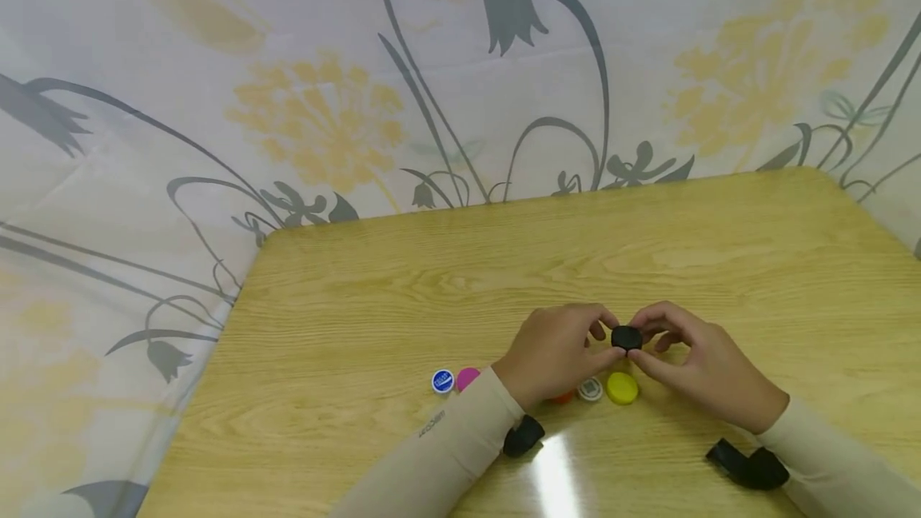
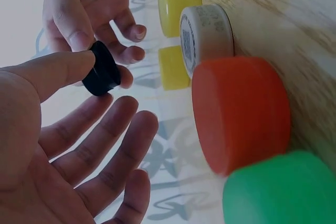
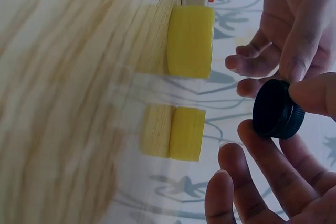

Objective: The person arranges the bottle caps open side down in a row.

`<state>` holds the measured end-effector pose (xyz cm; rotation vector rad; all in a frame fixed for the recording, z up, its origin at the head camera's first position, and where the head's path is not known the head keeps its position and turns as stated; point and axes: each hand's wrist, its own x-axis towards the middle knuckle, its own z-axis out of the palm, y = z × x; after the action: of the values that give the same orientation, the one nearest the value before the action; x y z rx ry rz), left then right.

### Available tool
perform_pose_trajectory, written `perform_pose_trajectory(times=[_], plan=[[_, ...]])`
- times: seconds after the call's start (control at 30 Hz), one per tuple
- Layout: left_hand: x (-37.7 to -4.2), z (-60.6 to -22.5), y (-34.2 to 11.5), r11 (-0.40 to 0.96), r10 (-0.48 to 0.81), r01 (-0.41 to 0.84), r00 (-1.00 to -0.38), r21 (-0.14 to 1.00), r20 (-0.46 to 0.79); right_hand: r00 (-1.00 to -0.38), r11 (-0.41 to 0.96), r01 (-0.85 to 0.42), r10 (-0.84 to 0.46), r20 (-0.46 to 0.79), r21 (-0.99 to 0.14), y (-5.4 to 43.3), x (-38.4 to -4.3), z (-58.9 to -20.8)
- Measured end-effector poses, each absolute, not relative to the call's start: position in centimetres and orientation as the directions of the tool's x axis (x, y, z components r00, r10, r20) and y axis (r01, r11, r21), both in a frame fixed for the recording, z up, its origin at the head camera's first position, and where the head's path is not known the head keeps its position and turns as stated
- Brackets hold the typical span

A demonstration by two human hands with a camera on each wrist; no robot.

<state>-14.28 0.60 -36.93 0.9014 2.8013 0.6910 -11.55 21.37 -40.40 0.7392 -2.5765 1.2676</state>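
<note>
A small black bottle cap (image 1: 627,339) is held above the table between both hands. My left hand (image 1: 561,352) pinches its left side between thumb and forefinger, and my right hand (image 1: 699,362) pinches the right side likewise. In the right wrist view the black cap (image 3: 277,109) is tilted, its hollow side and ridged rim showing. Just below the hands lie a yellow cap (image 1: 622,388), a white cap (image 1: 591,389) and a partly covered red cap (image 1: 564,397). The left wrist view also has a green cap (image 2: 283,195) and a second yellow cap (image 2: 174,67).
Left of the left forearm lie a blue cap with white lettering (image 1: 442,380) and a partly hidden pink cap (image 1: 468,378). The wooden table (image 1: 345,294) ends at a flower-patterned cloth (image 1: 460,86) behind. Black wrist mounts (image 1: 748,466) hang by the sleeves.
</note>
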Motion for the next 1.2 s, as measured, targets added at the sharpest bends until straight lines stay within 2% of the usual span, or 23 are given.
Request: perform_pose_trajectory(times=[0.17, 0.47, 0.9, 1.2], plan=[[-14.4, -37.0, 1.1, 0.718, 0.587, 0.543, -0.808, 0.434, 0.040, -0.863, 0.518, -0.501, -0.363, 0.352, -0.693, 21.9, -11.6, -40.2], [-13.9, -37.6, 2.0, 0.742, 0.585, 0.540, -0.811, 0.397, 0.012, -0.878, 0.558, -0.448, -0.422, 0.226, -0.699, 23.4, -11.8, -40.3], [-13.1, -38.6, 3.3, 0.776, 0.585, 0.555, -0.811, 0.300, -0.010, -0.797, 0.501, -0.503, -0.585, 0.153, -0.704, 25.8, -13.2, -41.3], [-12.7, -38.9, 3.9, 0.772, 0.599, 0.577, -0.801, 0.268, 0.000, -0.769, 0.483, -0.514, -0.626, 0.130, -0.709, 26.3, -13.2, -41.3]])
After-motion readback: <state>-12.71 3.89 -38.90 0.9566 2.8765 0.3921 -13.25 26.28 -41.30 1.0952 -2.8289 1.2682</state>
